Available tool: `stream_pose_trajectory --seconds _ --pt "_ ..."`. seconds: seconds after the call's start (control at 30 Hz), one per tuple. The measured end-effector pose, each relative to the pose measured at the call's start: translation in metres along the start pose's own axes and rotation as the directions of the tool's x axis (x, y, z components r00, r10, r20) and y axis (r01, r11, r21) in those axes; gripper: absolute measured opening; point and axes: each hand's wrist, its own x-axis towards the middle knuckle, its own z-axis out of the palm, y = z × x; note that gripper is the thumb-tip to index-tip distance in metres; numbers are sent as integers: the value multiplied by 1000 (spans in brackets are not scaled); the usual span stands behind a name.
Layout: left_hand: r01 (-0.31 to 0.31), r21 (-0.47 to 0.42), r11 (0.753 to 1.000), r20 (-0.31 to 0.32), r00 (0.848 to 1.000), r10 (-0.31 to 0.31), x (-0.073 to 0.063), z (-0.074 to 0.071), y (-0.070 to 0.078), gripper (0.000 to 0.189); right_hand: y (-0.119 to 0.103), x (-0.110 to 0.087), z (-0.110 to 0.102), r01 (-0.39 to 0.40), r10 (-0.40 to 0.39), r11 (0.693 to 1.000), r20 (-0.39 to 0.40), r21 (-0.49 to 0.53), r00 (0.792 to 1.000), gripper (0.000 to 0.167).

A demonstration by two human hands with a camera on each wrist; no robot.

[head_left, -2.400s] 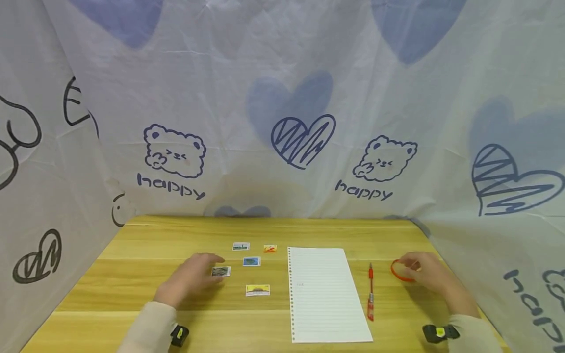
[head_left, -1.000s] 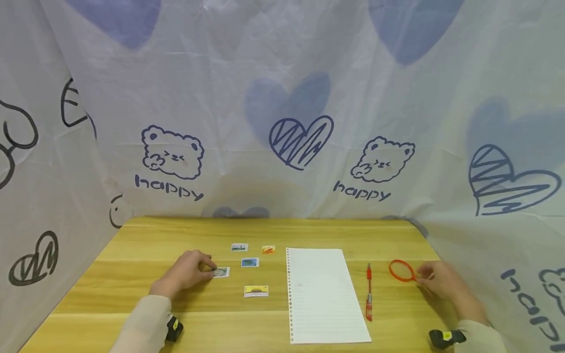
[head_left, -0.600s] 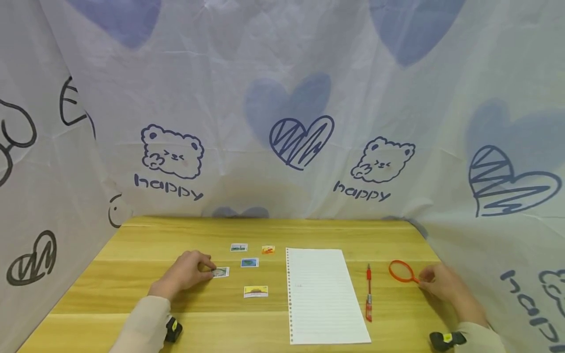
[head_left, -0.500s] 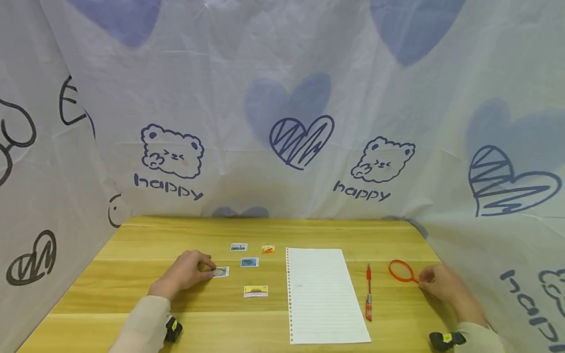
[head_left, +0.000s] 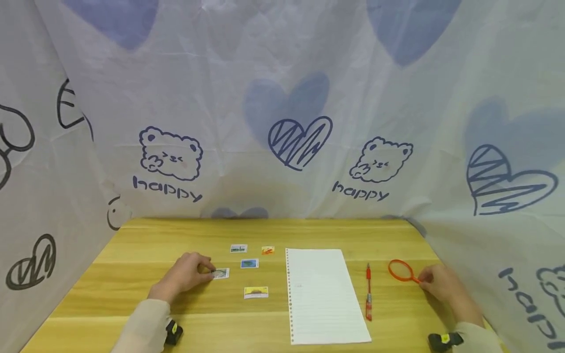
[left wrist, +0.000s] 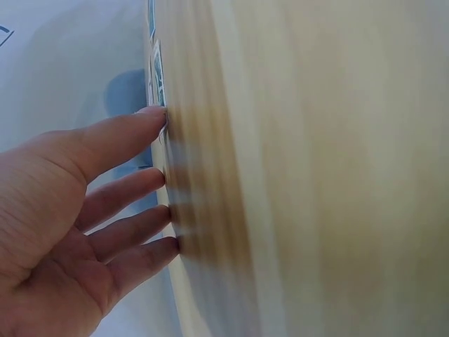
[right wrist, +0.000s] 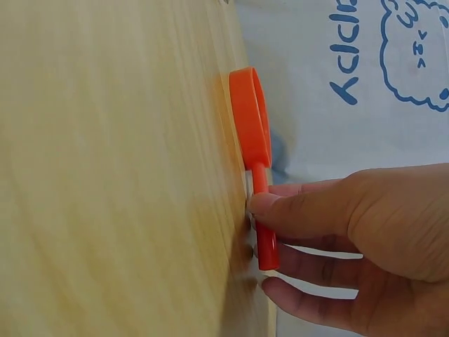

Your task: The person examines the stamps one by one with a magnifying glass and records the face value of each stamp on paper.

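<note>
At the left of the head view, my left hand (head_left: 187, 272) has thumb and index finger together at the left end of a small greyish stamp (head_left: 221, 273), pinching that edge. The left wrist view shows the thumb (left wrist: 126, 137) at the stamp's edge, the other fingers spread against the tabletop. My right hand (head_left: 446, 287), on the far side, pinches the handle of an orange-red magnifying glass (right wrist: 245, 119) between thumb and fingers. Its round frame points left and lies low over the table. More stamps lie near the left hand, including a blue one (head_left: 249, 264) and a yellow one (head_left: 256, 292).
A lined sheet of paper (head_left: 326, 296) with punched holes lies mid-table, a red pen (head_left: 369, 291) to its right. Two further stamps, one green-white (head_left: 239, 248) and one orange-yellow (head_left: 268, 250), lie farther back. A printed cloth (head_left: 247, 108) hangs behind the wooden table (head_left: 145, 240).
From 2.4 seconds ago, the left hand has come to the greyish stamp's edge, and the right hand has slid right from the magnifying glass's ring onto its handle. Over the last half second both hold still.
</note>
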Motion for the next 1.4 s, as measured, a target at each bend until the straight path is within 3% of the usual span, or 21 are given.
stream_pose_trajectory --seconds 0.57,0.83,1.07,1.4 --pt "10 -29 1000 0 1000 -10 -1 0 -1 13 1 -5 3 -29 29 999 -4 23 1000 9" --pt "7 -28 1000 -10 1000 -8 -1 1 -1 13 -13 3 -2 -30 31 998 -31 48 999 7" --pt "11 -21 1000 -12 1000 -11 -2 1 -2 13 -45 13 -3 34 -32 999 -57 33 998 5" --pt "4 -22 1000 -26 1000 -4 -1 0 -3 11 -117 56 0 140 -136 987 -59 83 989 6"
